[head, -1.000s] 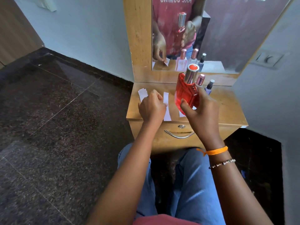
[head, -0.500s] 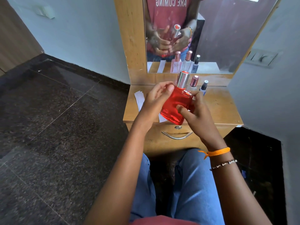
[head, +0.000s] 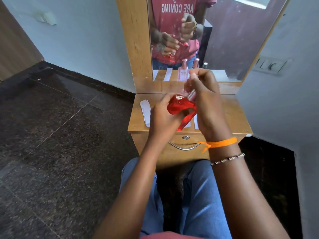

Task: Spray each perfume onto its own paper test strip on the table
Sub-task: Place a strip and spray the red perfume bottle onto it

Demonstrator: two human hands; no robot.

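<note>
The red perfume bottle (head: 179,109) is now uncapped: half a second ago its silver cap sat on the neck, and now the bare sprayer top faces the camera. The bottle is held in the air above the near half of the worktop (head: 236,118), tilted with its base toward the near edge.

The left hand (head: 164,118) has its grip closed around the bottle's body; a second ago this hand was down on the strips and the right hand carried the bottle. The right hand (head: 205,102) has lifted up and away from the neck with its fingers pinched together. It most likely holds the cap, but blur hides what is in that grip.

Paper test strips (head: 145,112) lie on the worktop left of and beneath the hands, unsprayed as far as can be seen. Other bottles at the far edge are mostly hidden behind the right hand; the mirror (head: 224,40) shows them.

With the sprayer bare, the first spray looks ready; the cap wants setting down first.
</note>
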